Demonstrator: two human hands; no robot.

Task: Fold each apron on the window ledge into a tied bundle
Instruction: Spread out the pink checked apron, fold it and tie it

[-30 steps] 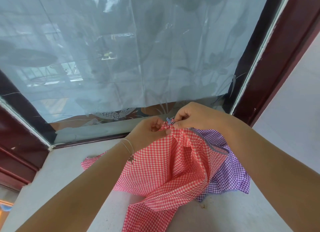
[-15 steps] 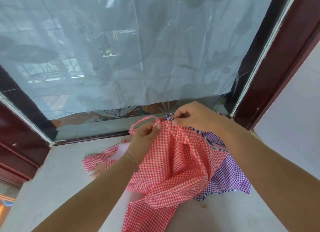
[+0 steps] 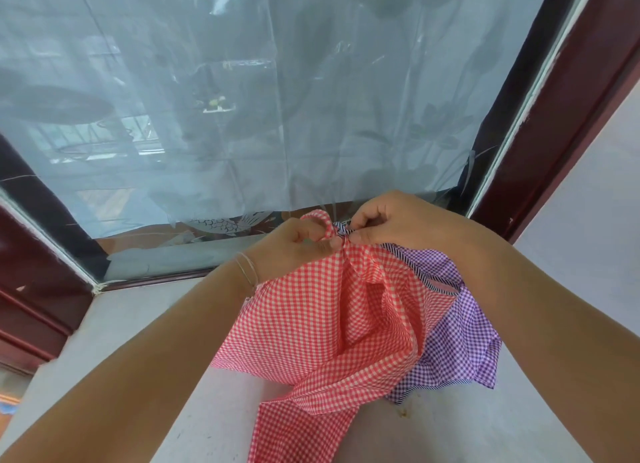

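**Gathering the red apron at its strap**

Pale stone window ledge (image 3: 145, 327) runs under both my arms, with the film-covered window pane (image 3: 242, 116) just beyond my knuckles and the dark red frame (image 3: 571, 123) off past my right wrist.

Largest thing in reach is the red checked apron (image 3: 311, 324), lifted off the ledge and hanging from my grip in loose folds, its tail trailing back toward me. Behind it, under my right forearm, lies the purple checked apron (image 3: 460, 338), crumpled and not yet folded.

I judge I am at the start of this one: finding the top edge and strap, nothing folded or tied so far. Next the cloth needs spreading flat on the ledge, so the folds line up.

My left hand (image 3: 298, 244) is curled tight, pinching the red strap loop (image 3: 320, 222). My right hand (image 3: 391, 220), touching it fingertip to fingertip, pinches the gathered fabric at the same spot.
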